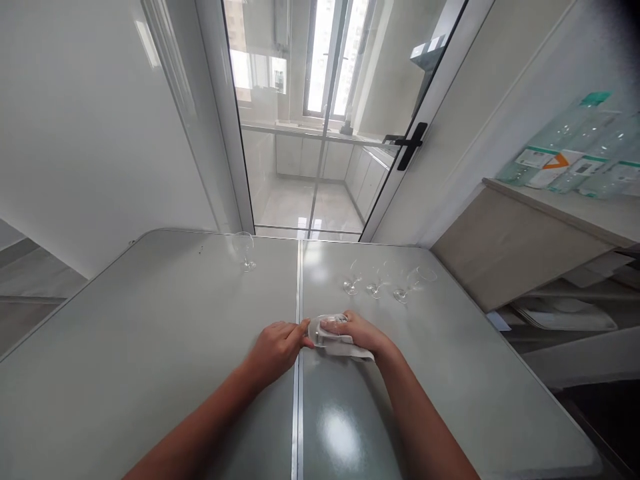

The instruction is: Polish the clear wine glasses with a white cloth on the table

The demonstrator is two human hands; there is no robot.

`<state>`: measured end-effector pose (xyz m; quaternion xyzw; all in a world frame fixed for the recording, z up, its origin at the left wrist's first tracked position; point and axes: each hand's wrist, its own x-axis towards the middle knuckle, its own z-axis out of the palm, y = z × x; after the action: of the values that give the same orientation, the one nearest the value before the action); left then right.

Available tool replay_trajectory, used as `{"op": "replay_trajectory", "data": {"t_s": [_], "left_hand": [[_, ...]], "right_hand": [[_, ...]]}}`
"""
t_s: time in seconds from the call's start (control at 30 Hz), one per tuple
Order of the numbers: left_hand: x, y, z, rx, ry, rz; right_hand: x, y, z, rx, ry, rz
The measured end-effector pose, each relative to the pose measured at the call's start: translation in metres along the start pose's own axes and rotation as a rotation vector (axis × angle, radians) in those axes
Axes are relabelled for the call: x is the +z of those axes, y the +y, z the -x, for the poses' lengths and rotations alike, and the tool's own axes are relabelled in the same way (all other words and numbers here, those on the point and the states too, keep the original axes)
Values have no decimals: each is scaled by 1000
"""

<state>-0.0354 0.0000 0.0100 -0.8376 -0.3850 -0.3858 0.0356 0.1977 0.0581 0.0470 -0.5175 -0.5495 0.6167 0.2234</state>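
Just above the table's middle seam, a clear drinking glass (316,329) lies on its side between my two hands. My left hand (281,345) is closed around its left end, which the fingers largely hide. A thin white cloth or tissue (350,350) is in my right hand (361,332), pressed against the glass's right end, with a loose edge hanging below. Whether those fingertips are inside the bowl or around it, I cannot tell. Beyond my right hand stand three stemmed glasses: a left one (351,287), a middle one (375,289) and a right one (401,293).
Another stemmed glass (246,257) stands near the far edge of the grey-green table (165,320), left of the metal seam (298,407). Behind the table is a glass door (320,160) with a black handle (413,145). Plastic bottles (565,157) occupy a shelf at right.
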Motion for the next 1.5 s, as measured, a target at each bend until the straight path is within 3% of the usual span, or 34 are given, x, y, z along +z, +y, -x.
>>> {"op": "replay_trajectory", "data": {"t_s": [0.07, 0.17, 0.27, 0.33, 0.47, 0.53, 0.6, 0.73, 0.87, 1.03, 1.13, 1.2, 1.3, 1.37, 1.4, 1.43, 1.5], "left_hand": [[0, -1, -1, -141, 60, 95], [0, -4, -3, -499, 70, 396], [0, -4, -8, -817, 84, 807], [2, -2, -10, -925, 97, 1031], [11, 9, -11, -1032, 47, 1306], [12, 13, -11, -1042, 88, 1378], [8, 14, -13, -1033, 151, 1421], [-10, 12, -20, -1046, 232, 1619], [-21, 11, -24, -1078, 197, 1918], [-9, 12, -19, -1255, 243, 1809], [-3, 11, -18, -1286, 243, 1710], [-5, 9, -18, -1244, 278, 1655], [-10, 4, -19, -1145, 357, 1475], [-13, 1, -18, -1098, 374, 1323], [-13, -1, -17, -1080, 369, 1275], [-13, -2, -17, -1060, 355, 1255], [-11, -3, -16, -1014, 332, 1263]], "right_hand": [[1, -2, 0, -18, -1, -183], [5, -1, -2, -133, 49, -389], [17, 5, -6, -355, 108, -322], [30, 10, -8, -516, 205, -155], [56, 18, -11, -852, 299, 347], [63, 19, -11, -1018, 226, 622], [63, 18, -11, -1106, 125, 761], [50, 14, -13, -1150, 25, 666], [36, 9, -12, -1170, -66, 620], [40, 1, -6, -1250, -262, 677], [48, 3, -2, -1214, -341, 535], [52, 9, -2, -1105, -295, 297], [55, 16, -6, -802, 106, -189], [57, 16, -9, -622, 373, -369], [58, 15, -10, -561, 431, -393], [60, 14, -11, -514, 426, -386], [62, 10, -10, -441, 274, -343]]}}
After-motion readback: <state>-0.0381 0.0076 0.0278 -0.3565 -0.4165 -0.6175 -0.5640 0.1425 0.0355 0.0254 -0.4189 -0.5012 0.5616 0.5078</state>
